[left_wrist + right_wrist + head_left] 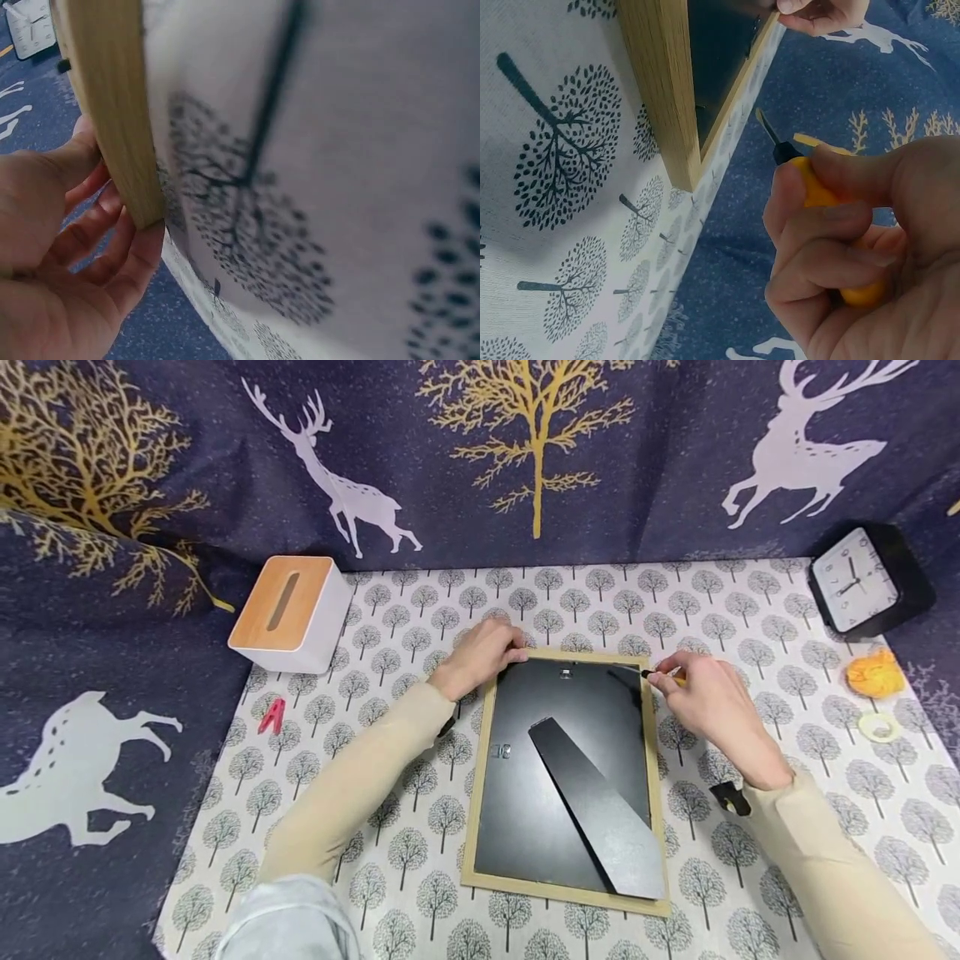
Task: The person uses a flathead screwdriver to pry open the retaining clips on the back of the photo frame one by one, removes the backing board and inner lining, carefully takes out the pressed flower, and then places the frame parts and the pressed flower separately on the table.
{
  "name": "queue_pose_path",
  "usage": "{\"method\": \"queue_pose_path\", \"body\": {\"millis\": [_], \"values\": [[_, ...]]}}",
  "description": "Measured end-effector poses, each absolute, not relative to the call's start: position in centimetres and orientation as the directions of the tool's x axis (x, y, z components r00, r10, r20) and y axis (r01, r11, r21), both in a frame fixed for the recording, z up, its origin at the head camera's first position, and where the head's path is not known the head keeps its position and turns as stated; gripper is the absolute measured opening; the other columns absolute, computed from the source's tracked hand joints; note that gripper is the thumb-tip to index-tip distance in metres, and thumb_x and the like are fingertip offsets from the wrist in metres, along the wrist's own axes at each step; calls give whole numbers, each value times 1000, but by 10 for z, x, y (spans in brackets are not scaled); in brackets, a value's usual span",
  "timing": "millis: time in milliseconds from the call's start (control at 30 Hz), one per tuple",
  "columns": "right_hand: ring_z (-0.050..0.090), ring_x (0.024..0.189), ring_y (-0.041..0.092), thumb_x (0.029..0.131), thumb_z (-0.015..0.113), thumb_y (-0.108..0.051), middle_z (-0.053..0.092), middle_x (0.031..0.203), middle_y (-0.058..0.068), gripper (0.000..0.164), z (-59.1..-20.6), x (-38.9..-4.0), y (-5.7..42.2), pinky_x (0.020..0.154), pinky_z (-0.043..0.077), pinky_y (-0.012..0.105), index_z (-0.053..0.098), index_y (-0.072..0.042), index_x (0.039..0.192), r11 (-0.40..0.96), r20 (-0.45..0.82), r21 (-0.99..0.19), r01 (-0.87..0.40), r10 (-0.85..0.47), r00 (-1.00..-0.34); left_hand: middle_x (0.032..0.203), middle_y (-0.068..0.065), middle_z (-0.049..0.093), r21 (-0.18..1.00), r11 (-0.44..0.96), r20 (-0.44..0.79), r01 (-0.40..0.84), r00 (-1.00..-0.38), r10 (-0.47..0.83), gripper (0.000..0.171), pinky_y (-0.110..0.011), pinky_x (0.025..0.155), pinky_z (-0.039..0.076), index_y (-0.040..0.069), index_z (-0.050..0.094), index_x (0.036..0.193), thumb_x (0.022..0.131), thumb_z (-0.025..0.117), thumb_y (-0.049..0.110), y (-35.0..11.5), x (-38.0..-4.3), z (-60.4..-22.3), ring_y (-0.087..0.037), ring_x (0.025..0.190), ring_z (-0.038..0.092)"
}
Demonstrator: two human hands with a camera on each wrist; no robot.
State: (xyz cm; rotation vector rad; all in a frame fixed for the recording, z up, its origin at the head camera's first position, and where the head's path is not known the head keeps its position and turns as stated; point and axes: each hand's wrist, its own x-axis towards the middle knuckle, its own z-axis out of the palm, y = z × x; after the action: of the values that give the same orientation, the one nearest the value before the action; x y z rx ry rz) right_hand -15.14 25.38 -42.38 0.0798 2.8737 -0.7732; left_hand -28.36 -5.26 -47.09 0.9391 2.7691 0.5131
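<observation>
A wooden picture frame (562,893) lies face down, its black backing board (517,818) upward. A grey-black easel leg (600,818) slants across the board, and small metal fittings sit near its top and left edges. At the frame's upper left corner, my left hand (487,652) pinches the wood between thumb and fingers. My right hand (701,693) grips a small screwdriver (817,191) with a yellow handle and black collar. Its thin metal tip points over the board's upper right corner in the head view.
A white tissue box (281,602) with a wooden lid stands at the back left, near a red letter A (272,716). On the right are a black clock (862,581), an orange bundle (874,674) and a pale yellow ring (879,727). Tree-patterned cloth covers the table.
</observation>
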Motion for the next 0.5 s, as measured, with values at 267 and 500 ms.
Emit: {"method": "queue_pose_path", "body": {"millis": [267,500], "values": [[66,77,26,105,72,-26,80,100,20,33,-420,-153,247,67,52,40,73,0,126,872,-224,-489,33,-89,-971,98,-9,82,328,776,20,539,-825,565,22,-37,87,68,7,82,103,103,74,27,-61,-273,-477,-25,93,76],[73,93,35,105,70,-17,77,122,30,36,-412,-152,240,82,62,56,69,4,134,863,-253,-505,6,-141,-957,102,-10,82,340,835,33,432,-893,448,23,-42,91,69,7,82,101,102,76,29,-73,-269,-484,-29,99,77]]}}
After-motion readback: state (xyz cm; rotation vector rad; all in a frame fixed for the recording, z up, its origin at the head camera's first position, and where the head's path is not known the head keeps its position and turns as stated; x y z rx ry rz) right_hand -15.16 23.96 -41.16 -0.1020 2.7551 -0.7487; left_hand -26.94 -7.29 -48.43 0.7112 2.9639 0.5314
